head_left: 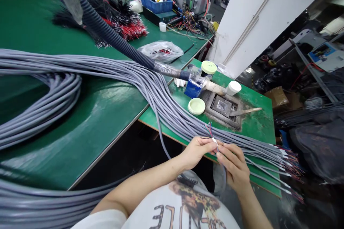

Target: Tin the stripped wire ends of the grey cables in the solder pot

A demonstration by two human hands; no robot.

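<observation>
While the left hand [197, 150] pinches one grey cable [224, 177] at its tip, the right hand [236, 168] grips it just below. The fingers of the left hand are pressed together, thumb against forefinger, at a white band [214, 140] around the cable, and the fingers of the right hand are curled in with the thumb, closed on the grey jacket. Above the band, thin coloured wires [209, 128] fan out, with a black one bent off toward the left hand. Both hands are in front of the person's white printed shirt [174, 207], by the near edge of a small green desk [252, 96]; below the right hand the cable hangs down, slightly blurred.

Just beyond the hands, a thick bundle of grey cables [161, 103] runs from the large green desk [113, 114] on the left across to the small one, its bare wire ends [292, 162] gathered at the right. Behind the bundle, a sooty metal frame [224, 120] sits on the small desk, and a knife [245, 111] lies with its blade across the frame's rim. Near it are a pale green lid [196, 106], a white cup [233, 88] and a blue box [193, 87], where a dark ribbed hose [115, 39] comes down. On the large desk are a clear plastic bag [162, 50], a heap of black and red wires [115, 18] and a blue bin [156, 3].
</observation>
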